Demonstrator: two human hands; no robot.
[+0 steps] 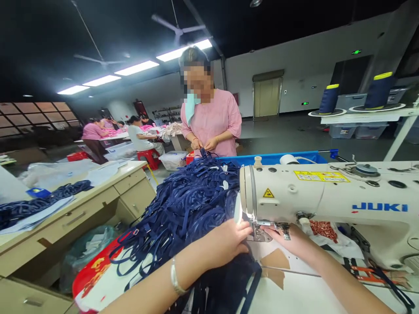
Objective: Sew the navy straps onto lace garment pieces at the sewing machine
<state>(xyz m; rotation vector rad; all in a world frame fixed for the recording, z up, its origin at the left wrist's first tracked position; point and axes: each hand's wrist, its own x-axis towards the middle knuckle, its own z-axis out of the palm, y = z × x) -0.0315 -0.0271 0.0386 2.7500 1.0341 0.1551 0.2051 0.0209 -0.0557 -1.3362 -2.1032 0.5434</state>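
My left hand (227, 242) rests by the needle area of a white JUKI sewing machine (327, 196), fingers curled and pinched at the presser foot (260, 231). A silver bangle sits on that wrist. My right hand (290, 242) lies under the machine arm on the other side of the foot, fingers mostly hidden. Dark navy fabric (229, 279) lies under and below my left hand. A big heap of navy straps (186, 205) spreads to the left of the machine.
A person in a pink top (211, 117) stands beyond the heap handling straps. Two navy thread cones (379, 89) stand on a rack at right. A beige desk with drawers (108, 200) is at left, a red-and-white tray (98, 274) below the straps. Other seated people work far back.
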